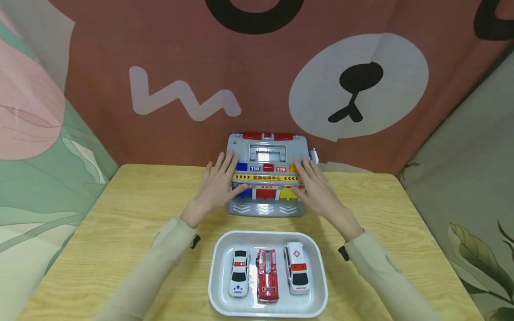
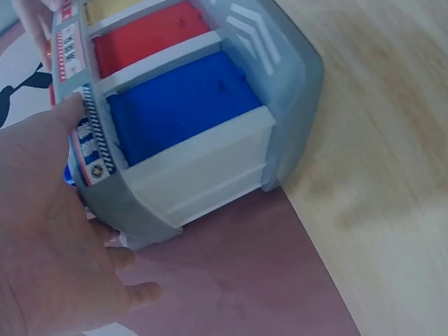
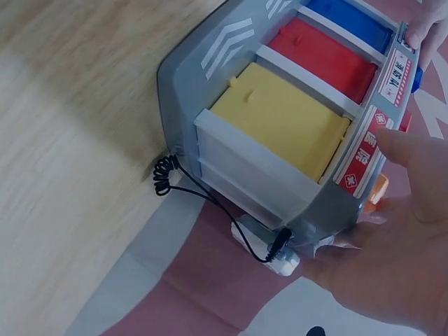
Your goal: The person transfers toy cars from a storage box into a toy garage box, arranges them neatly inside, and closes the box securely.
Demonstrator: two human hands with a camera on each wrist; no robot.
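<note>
A grey toy emergency station garage (image 1: 264, 177) stands at the back of the wooden table, its blue door (image 2: 185, 101), red door (image 1: 267, 193) and yellow door (image 3: 280, 122) down. My left hand (image 1: 217, 183) rests on its left side, thumb at the front roof edge, fingers extended. On the opposite side my right hand (image 1: 321, 189) touches the garage the same way, its thumb on the red-and-white sign strip (image 3: 361, 154). Neither hand curls round anything. Some fingertips are hidden behind the garage in the wrist views.
Nearer the person, a white tray (image 1: 269, 235) holds a police car (image 1: 239, 277), a red fire truck (image 1: 267, 281) and an ambulance (image 1: 297, 267). A white handset (image 3: 259, 248) with a coiled black cord (image 3: 163, 175) hangs at the garage's right side. A printed curtain (image 1: 180, 142) hangs behind.
</note>
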